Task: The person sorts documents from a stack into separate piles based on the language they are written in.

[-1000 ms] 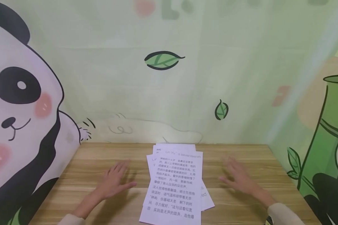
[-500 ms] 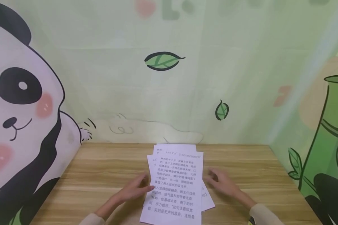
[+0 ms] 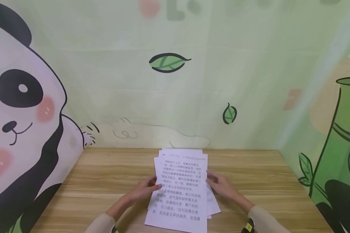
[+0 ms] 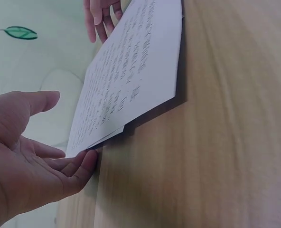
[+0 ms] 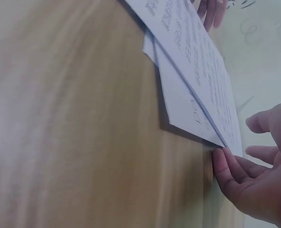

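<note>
We flank a loose stack of printed sheets [image 3: 180,187] lying on the wooden tabletop [image 3: 105,174], its long axis running away from us toward the panda-painted wall [image 3: 26,103]. Our left hand [image 3: 144,191] meets the stack's left edge, our right hand [image 3: 221,187] its right edge, both equally near. Fingers [image 4: 79,168] on each side lie straight and relaxed, tips touching the paper edges, gripping nothing. No containers are in view.
</note>
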`<state>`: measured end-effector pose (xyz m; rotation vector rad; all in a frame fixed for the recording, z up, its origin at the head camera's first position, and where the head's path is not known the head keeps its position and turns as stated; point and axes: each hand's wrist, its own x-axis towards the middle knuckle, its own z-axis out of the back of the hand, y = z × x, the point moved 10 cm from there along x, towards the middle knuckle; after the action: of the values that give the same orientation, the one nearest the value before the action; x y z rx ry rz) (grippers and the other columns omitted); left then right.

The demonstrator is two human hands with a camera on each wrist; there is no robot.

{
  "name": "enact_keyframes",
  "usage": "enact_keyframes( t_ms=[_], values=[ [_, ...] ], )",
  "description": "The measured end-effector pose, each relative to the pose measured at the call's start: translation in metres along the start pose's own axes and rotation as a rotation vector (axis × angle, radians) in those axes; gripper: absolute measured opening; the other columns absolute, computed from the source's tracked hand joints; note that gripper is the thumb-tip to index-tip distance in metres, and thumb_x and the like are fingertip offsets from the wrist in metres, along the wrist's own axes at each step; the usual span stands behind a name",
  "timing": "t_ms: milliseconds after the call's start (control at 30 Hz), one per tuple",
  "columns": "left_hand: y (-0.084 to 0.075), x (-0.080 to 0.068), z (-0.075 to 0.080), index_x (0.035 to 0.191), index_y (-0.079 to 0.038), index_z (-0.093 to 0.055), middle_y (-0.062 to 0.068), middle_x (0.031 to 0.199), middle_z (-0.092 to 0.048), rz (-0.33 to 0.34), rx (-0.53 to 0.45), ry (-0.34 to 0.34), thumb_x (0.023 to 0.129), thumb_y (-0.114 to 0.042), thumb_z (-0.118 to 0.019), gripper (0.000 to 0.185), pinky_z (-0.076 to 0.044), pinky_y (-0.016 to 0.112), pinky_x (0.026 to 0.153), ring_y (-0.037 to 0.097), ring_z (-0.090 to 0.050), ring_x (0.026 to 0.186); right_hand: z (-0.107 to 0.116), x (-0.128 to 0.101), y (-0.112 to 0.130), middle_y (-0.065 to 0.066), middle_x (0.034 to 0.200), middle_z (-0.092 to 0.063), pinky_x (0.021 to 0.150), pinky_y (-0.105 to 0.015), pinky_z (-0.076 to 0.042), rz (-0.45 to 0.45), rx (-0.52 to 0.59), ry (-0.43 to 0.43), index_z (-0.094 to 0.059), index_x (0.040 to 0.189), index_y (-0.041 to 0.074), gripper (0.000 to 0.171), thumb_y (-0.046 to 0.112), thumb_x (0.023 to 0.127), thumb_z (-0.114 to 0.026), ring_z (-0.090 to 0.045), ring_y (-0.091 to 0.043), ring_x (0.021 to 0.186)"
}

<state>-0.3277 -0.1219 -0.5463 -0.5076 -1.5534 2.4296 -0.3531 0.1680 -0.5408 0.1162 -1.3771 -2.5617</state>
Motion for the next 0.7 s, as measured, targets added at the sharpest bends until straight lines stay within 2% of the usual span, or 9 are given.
enact_keyframes(
  t_ms=[167, 333, 467, 533, 600, 700],
  values=[
    [-0.001, 0.011, 0.003, 0.154, -0.001, -0.039, 0.02, 0.136, -0.059, 0.01, -0.047, -0.023, 0.102, -0.023, -0.062, 0.061, -0.056, 0.049, 0.096, 0.031, -0.059, 0.118, 0.0, 0.015, -0.005, -0.024, 0.139, -0.062, 0.105, -0.05, -0.052, -0.031, -0.006, -0.025, -0.053, 0.143, -0.006, 0.045, 0.01, 0.101, -0.06, -0.064, -0.04, 0.124],
    [-0.003, 0.019, 0.009, 0.152, 0.001, -0.042, 0.017, 0.131, -0.063, 0.004, -0.006, -0.079, 0.1, -0.022, -0.065, 0.062, -0.054, 0.045, 0.097, 0.029, -0.06, 0.115, 0.001, 0.028, -0.012, -0.024, 0.14, -0.061, 0.105, -0.05, -0.053, -0.118, 0.026, -0.029, -0.052, 0.144, -0.002, 0.046, 0.015, 0.102, -0.058, -0.062, -0.039, 0.126],
    [-0.003, 0.018, 0.009, 0.148, 0.001, -0.047, 0.016, 0.127, -0.066, 0.011, 0.009, -0.074, 0.1, -0.022, -0.064, 0.055, -0.054, 0.044, 0.095, 0.027, -0.062, 0.111, 0.004, 0.03, -0.011, -0.022, 0.129, -0.067, 0.1, -0.047, -0.056, -0.126, -0.02, -0.033, -0.058, 0.138, -0.004, 0.042, 0.013, 0.1, -0.06, -0.066, -0.034, 0.115],
    [-0.002, 0.013, 0.009, 0.137, 0.003, -0.056, 0.016, 0.12, -0.068, 0.026, 0.027, -0.076, 0.1, -0.02, -0.064, 0.045, -0.056, 0.042, 0.089, 0.025, -0.063, 0.105, 0.003, 0.027, -0.008, -0.02, 0.117, -0.072, 0.091, -0.04, -0.059, -0.094, -0.073, -0.014, -0.062, 0.133, -0.005, 0.038, 0.011, 0.099, -0.061, -0.069, -0.028, 0.102],
    [-0.001, 0.007, 0.008, 0.124, 0.004, -0.063, 0.015, 0.111, -0.069, 0.042, 0.049, -0.073, 0.098, -0.019, -0.065, 0.034, -0.055, 0.038, 0.083, 0.023, -0.063, 0.098, 0.0, 0.023, -0.002, -0.016, 0.102, -0.074, 0.076, -0.03, -0.057, -0.036, -0.114, 0.019, -0.066, 0.127, -0.007, 0.033, 0.008, 0.097, -0.062, -0.067, -0.021, 0.085],
    [-0.001, -0.001, 0.004, 0.111, 0.004, -0.068, 0.013, 0.103, -0.07, 0.039, 0.077, -0.046, 0.097, -0.018, -0.065, 0.026, -0.05, 0.032, 0.078, 0.02, -0.06, 0.092, -0.007, 0.016, 0.008, -0.009, 0.082, -0.068, 0.057, -0.02, -0.044, 0.062, -0.142, 0.085, -0.071, 0.107, -0.007, 0.019, 0.006, 0.097, -0.062, -0.055, -0.009, 0.067]
  ],
)
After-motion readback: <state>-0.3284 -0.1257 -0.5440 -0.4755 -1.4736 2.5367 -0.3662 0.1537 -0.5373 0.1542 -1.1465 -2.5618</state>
